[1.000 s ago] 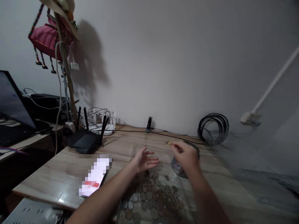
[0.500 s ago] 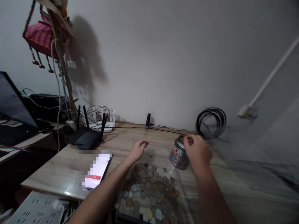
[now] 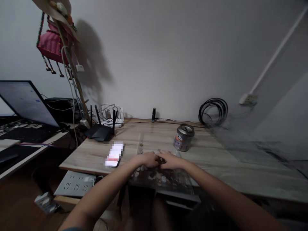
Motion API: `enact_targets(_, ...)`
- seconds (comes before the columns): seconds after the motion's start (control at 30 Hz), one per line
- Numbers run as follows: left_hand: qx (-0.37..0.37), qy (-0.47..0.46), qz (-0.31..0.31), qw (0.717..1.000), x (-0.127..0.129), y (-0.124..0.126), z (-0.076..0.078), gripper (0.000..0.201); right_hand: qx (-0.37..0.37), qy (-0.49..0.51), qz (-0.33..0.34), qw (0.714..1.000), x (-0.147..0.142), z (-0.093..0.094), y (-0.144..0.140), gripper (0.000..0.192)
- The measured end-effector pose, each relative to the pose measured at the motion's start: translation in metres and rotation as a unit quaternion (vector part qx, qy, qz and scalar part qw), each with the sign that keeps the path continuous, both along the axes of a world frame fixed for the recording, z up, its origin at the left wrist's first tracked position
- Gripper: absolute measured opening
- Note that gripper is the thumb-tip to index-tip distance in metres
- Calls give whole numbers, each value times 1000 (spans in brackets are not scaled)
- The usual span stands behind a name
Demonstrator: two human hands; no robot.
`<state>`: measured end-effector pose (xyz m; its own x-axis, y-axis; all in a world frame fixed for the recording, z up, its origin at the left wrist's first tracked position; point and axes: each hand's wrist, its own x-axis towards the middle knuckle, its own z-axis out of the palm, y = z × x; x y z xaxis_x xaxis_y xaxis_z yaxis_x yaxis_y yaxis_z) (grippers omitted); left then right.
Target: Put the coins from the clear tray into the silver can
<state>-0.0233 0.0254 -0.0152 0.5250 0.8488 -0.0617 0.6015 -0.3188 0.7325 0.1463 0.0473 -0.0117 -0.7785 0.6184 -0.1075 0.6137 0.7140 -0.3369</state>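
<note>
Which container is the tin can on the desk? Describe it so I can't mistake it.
On the wooden table, look beyond the right hand and the coins. The tin can stands upright and alone there, the only short metal cylinder with a coloured label.

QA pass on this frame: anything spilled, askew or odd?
Nothing damaged. Coins lie loose in a heap at the table edge under both hands; a few strays sit apart. The tin stands upright.

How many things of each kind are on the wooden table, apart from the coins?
Tin can: 1
Phone: 1
Router: 1
Coil of black cable: 1
Total: 4
Both hands, left hand and right hand, rest on the coins.
</note>
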Motion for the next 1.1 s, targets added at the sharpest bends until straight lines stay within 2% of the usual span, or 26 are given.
enact_targets(0.07, -35, 36, 1, 999, 0, -10, 6, 12, -31, -13, 4, 999, 6, 10, -15, 59)
enact_targets(0.1, -42, 46, 21, 998, 1, -15, 8, 13, -45, -20, 1, 999, 7, 13, -20, 65)
enact_targets(0.13, -39, 51, 40, 997, 4, -20, 8, 12, -55, -30, -6, 998, 8, 15, -24, 70)
enact_targets(0.2, 15, 46, 78, 996, 13, -33, 3, 6, -70, -52, -17, 996, 9, 17, -29, 71)
enact_targets(0.3, 49, 21, 118, 992, 26, -53, -10, 2, -77, -99, -1, 992, 11, 18, -39, 47)
enact_targets(0.37, 60, -6, 145, 988, 31, -63, -17, 7, -50, -131, -1, 990, 14, 20, -46, 31)
enact_targets(0.43, 66, -33, 161, 984, 32, -69, -19, 6, 3, -140, -16, 990, 18, 23, -52, 33)
enact_targets(0.5, 59, -46, 169, 983, 32, -72, -19, 5, 52, -136, -35, 989, 23, 27, -54, 47)
enact_targets(0.6, 46, -59, 179, 981, 31, -73, -17, 7, 61, -151, -69, 984, 28, 30, -54, 57)
enact_targets(0.73, 49, -79, 183, 979, 32, -74, -18, 10, 36, -148, -96, 984, 32, 28, -53, 44)
enact_targets(0.93, 78, -31, 180, 980, 32, -75, -19, 15, 10, -204, -18, 979, 35, 24, -58, 14)
enact_targets(1.1, 107, 50, 175, 978, 32, -76, -17, 25, 30, -192, -39, 980, 31, 30, -68, 21)
